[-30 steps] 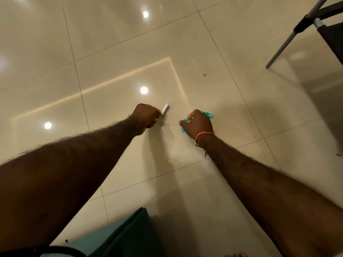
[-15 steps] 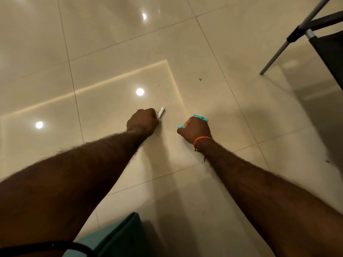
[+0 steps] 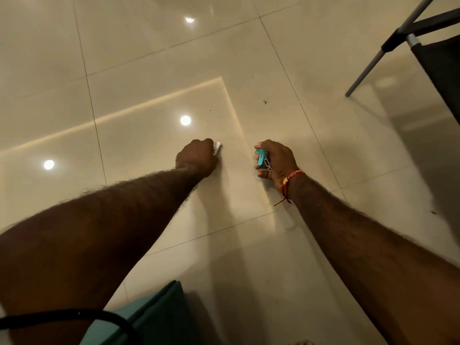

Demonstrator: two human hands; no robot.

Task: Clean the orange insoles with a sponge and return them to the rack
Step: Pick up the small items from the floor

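Note:
Both my arms reach out over a glossy beige tiled floor [image 3: 154, 78]. My left hand [image 3: 196, 156] is a closed fist around a small white cylinder [image 3: 217, 148], whose end sticks out past the knuckles. My right hand [image 3: 277, 160] has turned palm-left and is closed on a teal plastic clip [image 3: 261, 158] with a metal spring. An orange thread bracelet [image 3: 290, 181] circles the right wrist. No orange insoles, sponge or shelf surface show in this view.
A grey metal leg [image 3: 368, 68] with a black joint and a dark fabric panel [image 3: 440, 68] stands at the upper right. Teal cloth [image 3: 151, 317] and a black cord [image 3: 69, 317] lie at the bottom edge. Small dark specks [image 3: 265, 102] dot the tile.
My right hand has rotated so the teal clip now faces me instead of sticking out behind the knuckles. The view has drifted; my left fist keeps its grip.

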